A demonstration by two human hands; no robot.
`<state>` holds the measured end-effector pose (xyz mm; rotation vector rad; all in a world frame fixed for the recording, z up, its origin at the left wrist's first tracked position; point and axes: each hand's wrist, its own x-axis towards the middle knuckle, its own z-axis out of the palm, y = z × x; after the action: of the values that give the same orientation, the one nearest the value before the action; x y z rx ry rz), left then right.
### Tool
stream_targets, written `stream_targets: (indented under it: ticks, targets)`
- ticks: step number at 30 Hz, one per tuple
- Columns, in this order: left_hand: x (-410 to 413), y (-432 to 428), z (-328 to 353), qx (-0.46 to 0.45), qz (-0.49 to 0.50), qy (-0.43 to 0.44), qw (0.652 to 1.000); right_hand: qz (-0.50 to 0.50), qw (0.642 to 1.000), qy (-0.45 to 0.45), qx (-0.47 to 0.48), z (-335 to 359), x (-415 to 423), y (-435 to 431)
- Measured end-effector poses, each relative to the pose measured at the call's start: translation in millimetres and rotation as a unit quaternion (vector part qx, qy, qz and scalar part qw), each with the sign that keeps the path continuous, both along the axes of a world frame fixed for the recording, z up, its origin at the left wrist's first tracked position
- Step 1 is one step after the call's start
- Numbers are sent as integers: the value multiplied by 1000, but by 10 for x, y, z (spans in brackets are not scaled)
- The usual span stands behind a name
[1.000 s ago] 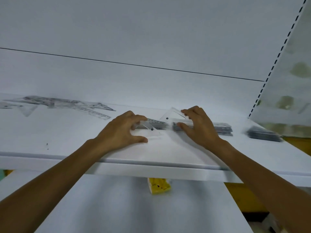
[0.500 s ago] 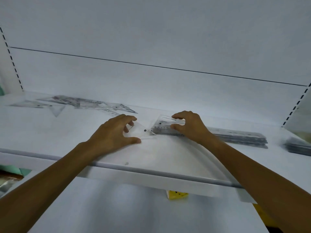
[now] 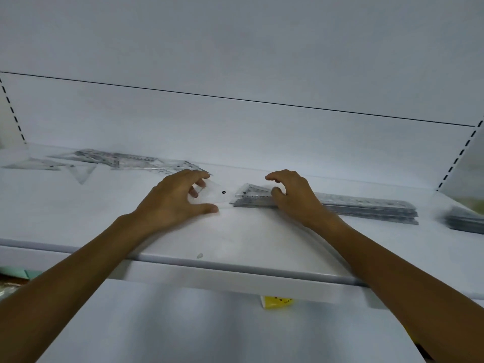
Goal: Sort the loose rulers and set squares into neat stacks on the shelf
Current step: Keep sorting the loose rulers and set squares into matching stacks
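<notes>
Your left hand rests on the shelf with its fingers curled over a clear set square, thumb flat on the shelf at the near side; the grip looks like a light pinch on the plastic, though the clear edge makes the exact contact hard to read. That set square points its tip toward the right, at the stack of rulers, and nearly touches the stack's left end. The stack runs long along the shelf, left to right, toward the right end. Your right hand sits over that left end, fingers arched and apart, thumb against the stack's near side; it seems to steady the pile, not grip it, and I cannot tell whether it presses down. So the left hand is the one that carries the piece. A second, darker stack is cut off at the right end of the shelf. The loose pile waits along the back edge toward the left, well apart from the stacks; its clear pieces overlap and cannot be counted.
</notes>
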<state>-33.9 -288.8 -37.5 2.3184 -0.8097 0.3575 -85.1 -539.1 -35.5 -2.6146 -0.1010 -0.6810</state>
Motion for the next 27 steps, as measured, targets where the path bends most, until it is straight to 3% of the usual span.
stream_targets:
  ticks: [3,8,18,27]
  targets:
    - [-27,-122,97,-2,-19,-8,1000,-3,998,-56,-22,0,-176,-45]
    - [-178,-682,301,-20,-79,-14,997,-50,995,-71,-46,33,-586,-454]
    - [-771,-2453,422,-32,-166,-35,985,-168,983,-40,-60,40,-1659,-1910]
    - [-1364,-3969,289,-53,-201,10,978,-219,972,10,-84,52,-2405,-3118]
